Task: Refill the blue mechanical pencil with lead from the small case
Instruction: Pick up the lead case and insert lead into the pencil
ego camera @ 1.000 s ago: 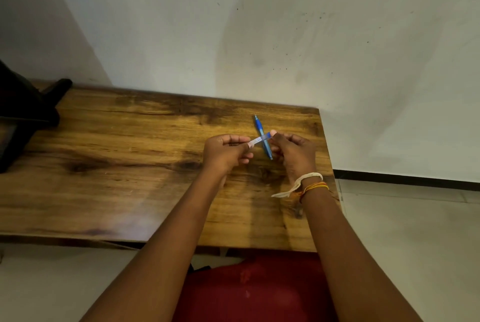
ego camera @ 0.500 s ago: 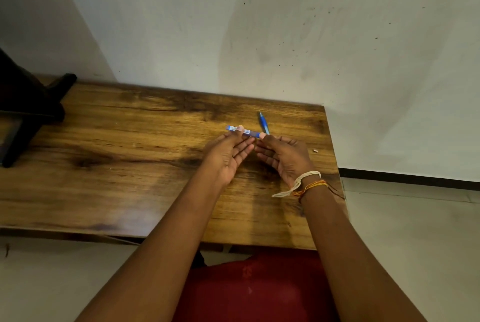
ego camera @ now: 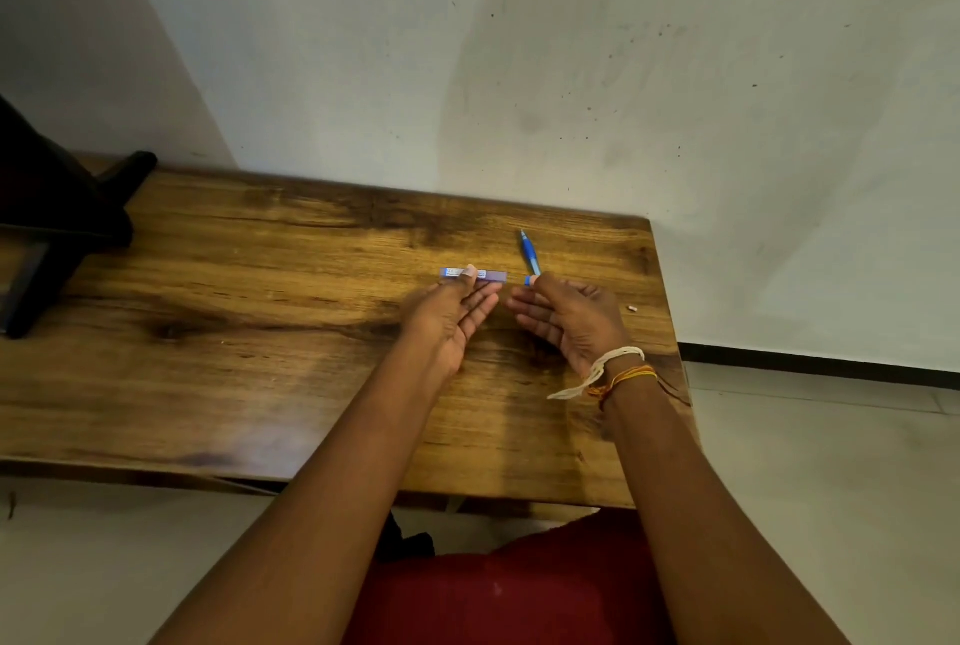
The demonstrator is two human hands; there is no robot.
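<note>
My left hand [ego camera: 451,317] pinches the small lead case [ego camera: 472,273], a thin bluish strip with a white label, and holds it level just above the wooden table [ego camera: 249,343]. My right hand [ego camera: 571,319] is close beside it, palm turned up. The blue mechanical pencil [ego camera: 530,253] sticks out from behind its thumb, tip pointing away toward the wall, with its rear end hidden by the hand. A small blue piece [ego camera: 528,280] shows at the right fingertips, a short gap from the case's end.
A tiny pale piece [ego camera: 632,308] lies on the table near its right edge. A black stand [ego camera: 62,207] occupies the table's far left. The white wall runs along the back, and tiled floor lies to the right.
The case and pencil, crossed together a second ago, are now apart. My left hand has carried the case leftward and level, and both hands have opened their palms upward.
</note>
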